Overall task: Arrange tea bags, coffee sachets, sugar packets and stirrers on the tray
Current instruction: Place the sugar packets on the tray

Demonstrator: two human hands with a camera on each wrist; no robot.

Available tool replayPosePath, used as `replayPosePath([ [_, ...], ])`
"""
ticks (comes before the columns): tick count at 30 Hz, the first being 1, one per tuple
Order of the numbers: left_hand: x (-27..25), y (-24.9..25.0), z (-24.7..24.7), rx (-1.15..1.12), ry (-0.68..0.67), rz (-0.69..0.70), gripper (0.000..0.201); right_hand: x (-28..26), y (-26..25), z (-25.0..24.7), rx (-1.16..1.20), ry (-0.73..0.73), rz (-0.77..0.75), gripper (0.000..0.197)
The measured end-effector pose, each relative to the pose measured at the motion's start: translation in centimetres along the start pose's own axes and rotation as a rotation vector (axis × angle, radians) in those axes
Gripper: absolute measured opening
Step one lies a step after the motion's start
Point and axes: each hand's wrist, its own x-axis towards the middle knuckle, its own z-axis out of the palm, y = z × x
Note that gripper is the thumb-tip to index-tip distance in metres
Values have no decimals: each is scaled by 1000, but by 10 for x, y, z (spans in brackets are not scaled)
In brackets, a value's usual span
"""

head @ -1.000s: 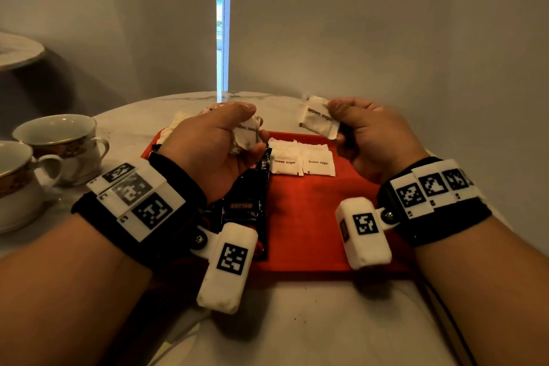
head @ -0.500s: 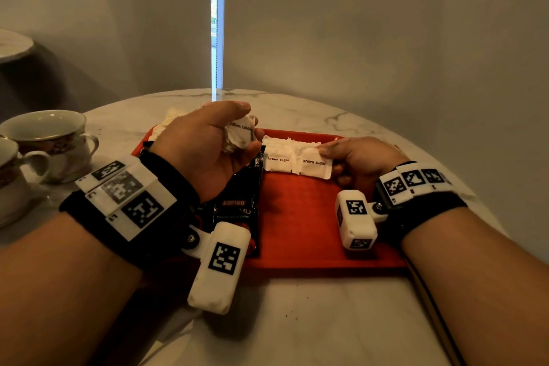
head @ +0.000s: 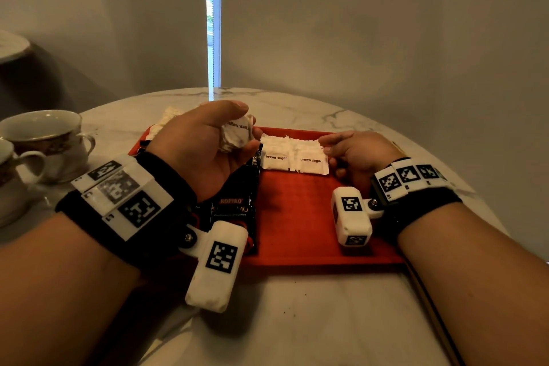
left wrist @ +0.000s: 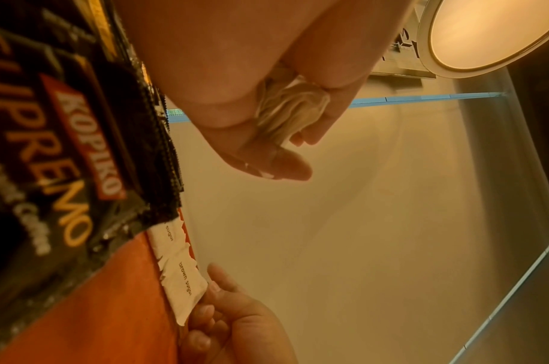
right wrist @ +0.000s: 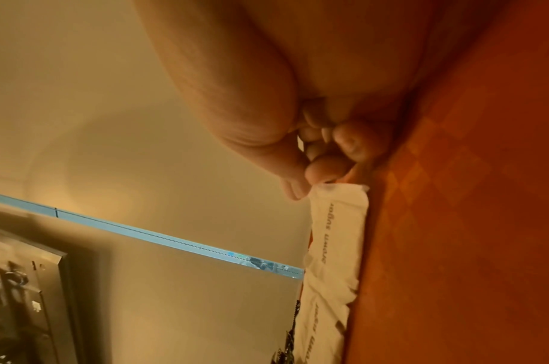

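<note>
My left hand [head: 248, 128] hovers over the far left of the red tray [head: 297, 217] and grips a crumpled bundle of white sugar packets [head: 237, 135], also seen in the left wrist view as sugar packets [left wrist: 292, 108]. Black coffee sachets [head: 234, 202] lie on the tray under that wrist. Brown sugar packets [head: 294, 154] lie in a row at the tray's far edge. My right hand [head: 325, 147] rests low on the tray and pinches the right end of the rightmost packet [right wrist: 338, 216] between thumb and fingertip.
Two teacups [head: 44, 140] stand on the marble table [head: 326, 321] at the left. White paper items [head: 166, 119] lie at the tray's far left corner. A wall rises close behind the table.
My right hand came down from the air with a brown sugar packet and laid it on the tray beside the others. My left hand kept its bundle and barely moved.
</note>
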Motion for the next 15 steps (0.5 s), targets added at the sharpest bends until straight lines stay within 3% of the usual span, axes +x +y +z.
replayPosePath([
  [3, -4, 1, 2, -6, -21, 7, 6, 2, 0, 0, 6, 18, -1, 24],
  [15, -5, 1, 0, -21, -72, 31, 25, -3, -7, -1, 111, 42, -126, 19],
])
